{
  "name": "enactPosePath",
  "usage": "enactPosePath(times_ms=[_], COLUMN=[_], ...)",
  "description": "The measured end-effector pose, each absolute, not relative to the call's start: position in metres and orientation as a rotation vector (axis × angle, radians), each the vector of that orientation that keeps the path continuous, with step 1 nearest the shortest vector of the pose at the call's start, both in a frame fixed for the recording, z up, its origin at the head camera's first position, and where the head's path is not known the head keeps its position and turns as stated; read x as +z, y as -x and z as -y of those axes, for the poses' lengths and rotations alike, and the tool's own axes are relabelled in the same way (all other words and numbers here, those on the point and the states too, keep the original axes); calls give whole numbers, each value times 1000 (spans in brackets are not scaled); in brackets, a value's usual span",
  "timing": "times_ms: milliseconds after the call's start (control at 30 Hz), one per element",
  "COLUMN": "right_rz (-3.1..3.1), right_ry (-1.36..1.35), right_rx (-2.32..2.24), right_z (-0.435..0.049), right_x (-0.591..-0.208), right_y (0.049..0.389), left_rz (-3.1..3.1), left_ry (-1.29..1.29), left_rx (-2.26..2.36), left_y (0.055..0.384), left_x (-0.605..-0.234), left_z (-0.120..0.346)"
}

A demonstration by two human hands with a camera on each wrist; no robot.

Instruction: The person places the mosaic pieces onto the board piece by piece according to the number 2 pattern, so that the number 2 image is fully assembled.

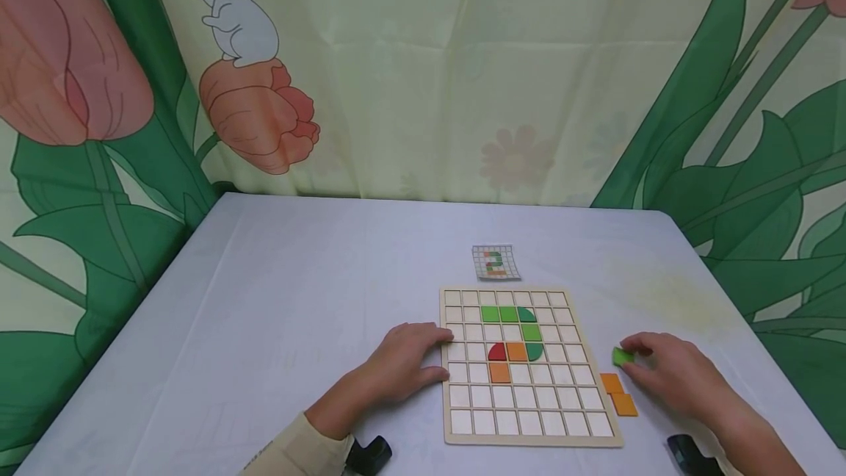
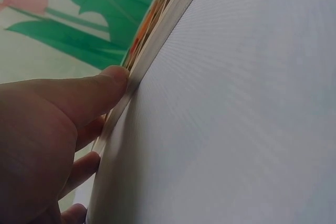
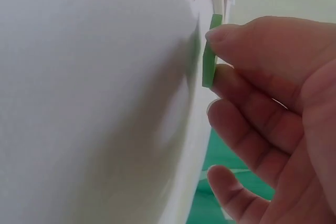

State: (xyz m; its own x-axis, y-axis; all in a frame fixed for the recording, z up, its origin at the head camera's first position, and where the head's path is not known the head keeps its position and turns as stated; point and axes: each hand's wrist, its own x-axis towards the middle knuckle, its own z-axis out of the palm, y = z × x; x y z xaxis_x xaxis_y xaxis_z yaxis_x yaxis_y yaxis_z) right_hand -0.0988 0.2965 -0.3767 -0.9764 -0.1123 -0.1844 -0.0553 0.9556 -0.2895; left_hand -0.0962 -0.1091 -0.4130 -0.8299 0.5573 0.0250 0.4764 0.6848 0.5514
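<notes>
**Pinching a green tile (image 1: 621, 357) with the right hand (image 1: 682, 378), three o'clock from the gridded board (image 1: 529, 441)**

Gripping between thumb and forefinger, opened no wider than the tile, with remaining fingers loosely bent. Probably best to pinch lightly and lower flat onto the board, clear of the two orange tiles (image 1: 624, 405) near four o'clock. Wise to brace the nine o'clock edge, as with the left hand (image 1: 402, 363). Hard to judge the tile's outline: covered by fingertips, edge-on from the right wrist. Impossible to read the small pattern card (image 1: 496, 263) toward eleven o'clock.
</notes>
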Motion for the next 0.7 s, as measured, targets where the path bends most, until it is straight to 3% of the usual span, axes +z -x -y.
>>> enactPosePath(times_ms=[700], right_rz=[-2937], right_ry=[200], right_rx=[-535], right_z=[-276], right_x=[-369], right_y=[100], left_rz=[-2761], left_ry=[-856], left_rx=[820], left_y=[96], left_x=[-413], left_z=[108])
